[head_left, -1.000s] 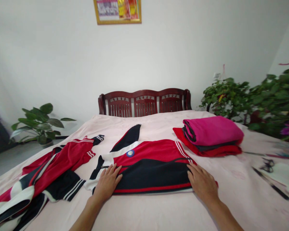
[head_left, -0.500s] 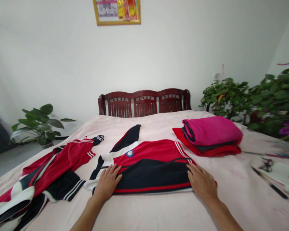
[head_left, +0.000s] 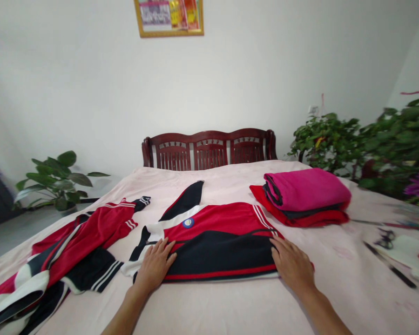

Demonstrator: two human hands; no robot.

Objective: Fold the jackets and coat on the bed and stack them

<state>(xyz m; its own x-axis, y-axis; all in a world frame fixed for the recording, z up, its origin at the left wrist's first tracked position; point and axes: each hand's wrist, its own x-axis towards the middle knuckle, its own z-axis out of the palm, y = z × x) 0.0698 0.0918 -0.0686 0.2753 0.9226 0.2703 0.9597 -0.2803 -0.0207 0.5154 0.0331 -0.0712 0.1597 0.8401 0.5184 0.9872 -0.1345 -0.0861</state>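
A red, navy and white track jacket (head_left: 216, 251) lies on the pale pink bedsheet (head_left: 223, 309) in front of me. Its near sleeve is folded across the body, while the far navy sleeve stretches away toward the headboard. A round blue badge sits on the red chest. My left hand (head_left: 157, 263) rests flat on the collar end, fingers stretched out. At the hem end, my right hand (head_left: 293, 265) lies on the navy cloth with its fingers extended. Both palms touch the jacket, and neither hand grips it.
Another red and navy jacket (head_left: 87, 246) lies crumpled at the left. Folded clothes (head_left: 307, 190), magenta on top, are stacked at the right. Beyond them are a black knife or pen-like object (head_left: 391, 265) and scissors (head_left: 384, 238). Potted plants (head_left: 330, 139) flank the bed.
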